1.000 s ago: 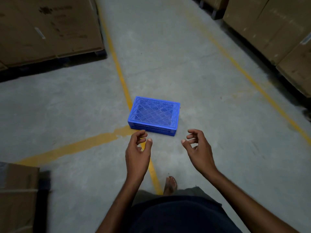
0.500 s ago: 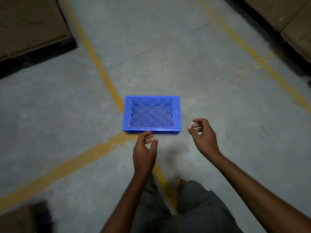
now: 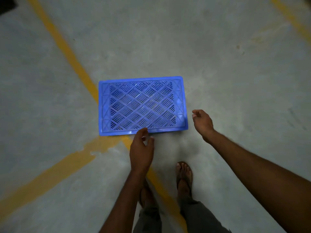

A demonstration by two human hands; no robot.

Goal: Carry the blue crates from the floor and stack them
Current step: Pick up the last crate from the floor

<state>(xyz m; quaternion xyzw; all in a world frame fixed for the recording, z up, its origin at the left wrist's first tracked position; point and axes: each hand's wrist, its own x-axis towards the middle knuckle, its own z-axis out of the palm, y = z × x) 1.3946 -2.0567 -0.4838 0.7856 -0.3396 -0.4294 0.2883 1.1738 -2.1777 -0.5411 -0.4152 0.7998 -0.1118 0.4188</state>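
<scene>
One blue plastic crate [image 3: 142,105] lies flat on the concrete floor, its slatted lattice face up, seen from straight above. My left hand [image 3: 142,148] hovers at the crate's near edge, fingers loosely curled and apart, holding nothing. My right hand [image 3: 202,122] is just off the crate's near right corner, also empty with its fingers bent and spread. Neither hand grips the crate.
Yellow painted lines [image 3: 67,52] cross the grey floor and meet just under the crate's near left side. My two sandalled feet [image 3: 184,172] stand right behind the crate. A dark object [image 3: 6,4] shows in the top left corner.
I have stepped closer and the view has tilted down, so the crate looks larger. Both hands have moved toward its near edge and right corner. The cardboard boxes have left the view.
</scene>
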